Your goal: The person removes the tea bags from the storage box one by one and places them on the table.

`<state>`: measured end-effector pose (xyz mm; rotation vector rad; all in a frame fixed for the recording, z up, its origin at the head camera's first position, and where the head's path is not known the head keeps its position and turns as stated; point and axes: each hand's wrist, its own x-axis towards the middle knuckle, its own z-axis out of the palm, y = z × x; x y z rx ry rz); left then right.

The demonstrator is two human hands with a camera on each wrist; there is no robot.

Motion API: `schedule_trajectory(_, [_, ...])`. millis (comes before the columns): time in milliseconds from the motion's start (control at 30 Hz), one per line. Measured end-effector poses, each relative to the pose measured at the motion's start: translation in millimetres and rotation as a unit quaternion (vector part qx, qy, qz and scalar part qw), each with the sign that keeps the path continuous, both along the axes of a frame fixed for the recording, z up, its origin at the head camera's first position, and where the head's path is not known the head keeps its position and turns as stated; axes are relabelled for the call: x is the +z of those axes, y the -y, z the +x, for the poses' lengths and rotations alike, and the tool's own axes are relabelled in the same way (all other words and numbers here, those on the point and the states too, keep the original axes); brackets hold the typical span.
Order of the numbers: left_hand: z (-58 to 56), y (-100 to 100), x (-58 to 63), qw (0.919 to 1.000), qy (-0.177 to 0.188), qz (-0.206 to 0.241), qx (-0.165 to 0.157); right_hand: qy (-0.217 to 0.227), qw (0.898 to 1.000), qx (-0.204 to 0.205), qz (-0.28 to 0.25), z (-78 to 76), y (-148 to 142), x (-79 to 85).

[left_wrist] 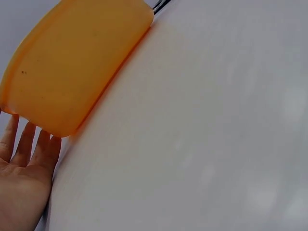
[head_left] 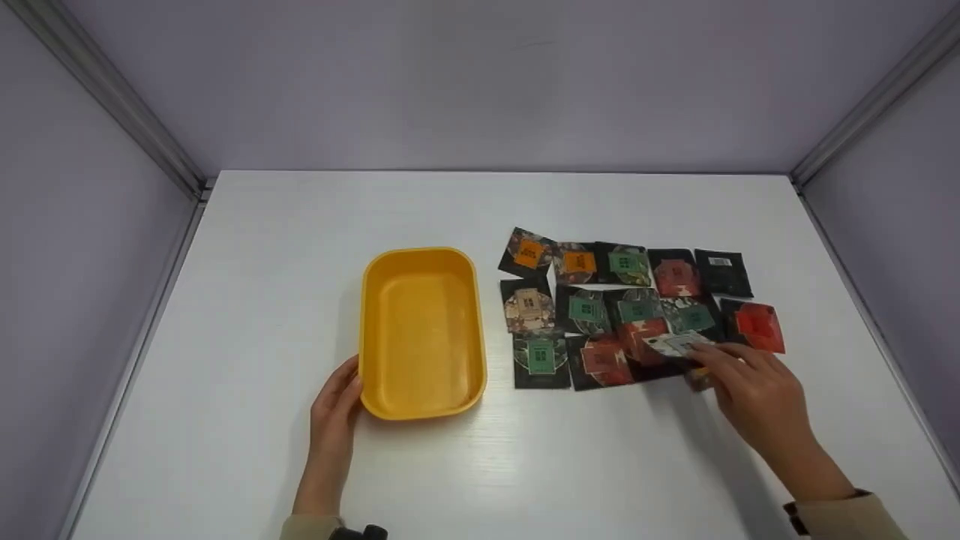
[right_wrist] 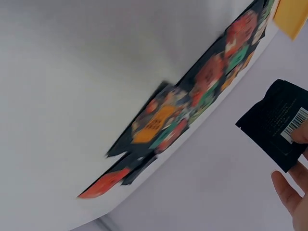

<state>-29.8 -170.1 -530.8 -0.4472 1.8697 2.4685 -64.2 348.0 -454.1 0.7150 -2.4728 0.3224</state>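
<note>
A yellow plastic tub (head_left: 424,409) stands on the white table, with my left hand (head_left: 334,409) at its near left corner. In the left wrist view, the fingers of that hand (left_wrist: 26,178) are fairly straight and their tips touch the tub's outer wall (left_wrist: 77,62). My right hand (head_left: 761,390) pinches a small flat sachet (head_left: 675,343) over the near right part of a group of similar sachets (head_left: 540,356). The right wrist view shows the held sachet's black back (right_wrist: 274,122) with a white barcode; the hand there is partly cut off by the frame.
The sachets lie in rough rows right of the tub, some overlapping, with green, red, orange and beige labels. A black one (head_left: 724,272) shows its barcode at the far right; a red one (head_left: 757,326) lies nearer. Pale walls (head_left: 487,90) enclose the table's back and sides.
</note>
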Motion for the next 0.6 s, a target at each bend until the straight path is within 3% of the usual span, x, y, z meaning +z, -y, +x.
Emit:
schedule_trajectory(367, [0.2,0.1,2.1,1.0000,0.003,0.006,0.003,0.057,0.994,-0.083,0.050,-6.7,-91.1,-19.9])
schedule_trajectory(600, [-1.4,0.0,1.5,0.9999,0.011,0.005,0.007,0.136,0.984,-0.089,0.071,-4.1,-115.0,-39.3])
